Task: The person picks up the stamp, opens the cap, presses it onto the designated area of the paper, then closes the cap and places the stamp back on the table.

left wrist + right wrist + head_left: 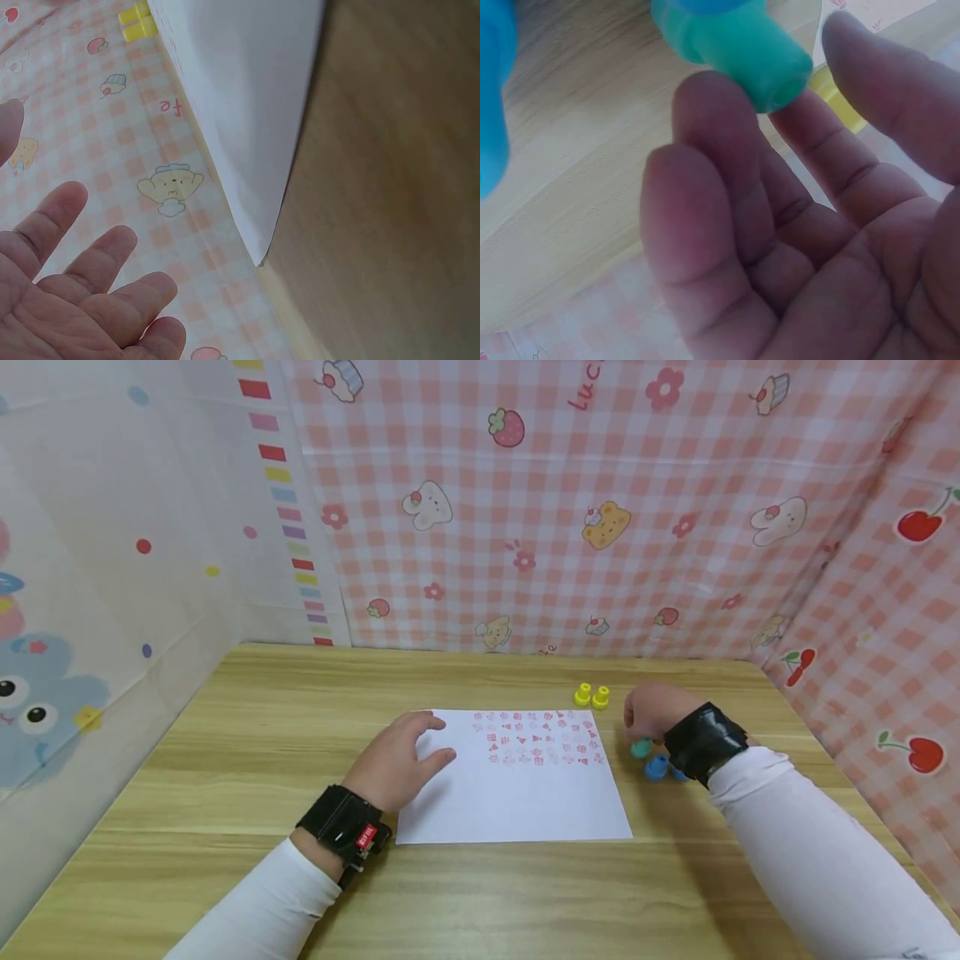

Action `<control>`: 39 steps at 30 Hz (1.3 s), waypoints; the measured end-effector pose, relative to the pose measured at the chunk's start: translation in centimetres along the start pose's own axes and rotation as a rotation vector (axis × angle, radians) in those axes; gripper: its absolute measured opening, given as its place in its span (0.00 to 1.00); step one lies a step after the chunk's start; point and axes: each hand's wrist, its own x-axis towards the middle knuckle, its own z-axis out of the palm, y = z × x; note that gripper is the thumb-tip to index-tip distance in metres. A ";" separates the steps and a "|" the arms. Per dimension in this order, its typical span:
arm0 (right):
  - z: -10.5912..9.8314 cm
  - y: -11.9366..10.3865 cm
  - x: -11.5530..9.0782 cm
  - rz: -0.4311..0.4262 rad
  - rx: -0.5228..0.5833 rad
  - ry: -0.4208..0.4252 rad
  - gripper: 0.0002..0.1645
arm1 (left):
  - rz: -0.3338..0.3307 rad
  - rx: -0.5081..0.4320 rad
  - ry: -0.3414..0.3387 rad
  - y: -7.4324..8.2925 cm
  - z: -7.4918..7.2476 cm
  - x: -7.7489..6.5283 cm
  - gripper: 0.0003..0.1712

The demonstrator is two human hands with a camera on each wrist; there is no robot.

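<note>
A white sheet of paper (517,806) lies on the table, with rows of small red stamped prints (537,739) across its upper right part. Over the sheet's left edge hovers my left hand (393,764), fingers spread and holding nothing; the left wrist view shows its palm (82,300) apart from the paper. To the right of the sheet, my right hand (656,708) is at a green stamp (754,56). Its fingers are loosely bent beside the stamp's handle, and the thumb (885,82) stands apart from it. Whether a finger touches the stamp I cannot tell.
Blue stamps (657,767) stand just nearer than the green one, one partly hidden by the right wrist. Two yellow stamps (592,697) stand beyond the sheet's upper right corner. Patterned cloth (540,527) hangs behind the wooden table (495,902) and along its sides.
</note>
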 end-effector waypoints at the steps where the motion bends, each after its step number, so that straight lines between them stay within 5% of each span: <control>1: 0.0 0.0 0.0 -0.001 -0.006 0.001 0.07 | 0.000 0.001 -0.001 0.0 0.0 0.0 0.26; 12: 0.1 0.0 0.1 -0.037 -0.095 -0.011 0.06 | 0.008 0.006 -0.003 0.1 0.0 0.0 0.26; 20: -0.1 -1.6 -0.2 -0.080 -0.086 0.125 0.06 | 0.007 0.009 -0.009 0.0 0.0 0.0 0.27; 28: 0.6 -4.7 -0.7 -0.215 -0.006 0.254 0.06 | 0.000 -0.004 -0.009 0.1 0.1 0.0 0.28; 39: 2.1 -9.4 -1.6 -0.280 0.168 0.241 0.04 | -0.008 -0.026 -0.019 0.3 0.1 -0.2 0.30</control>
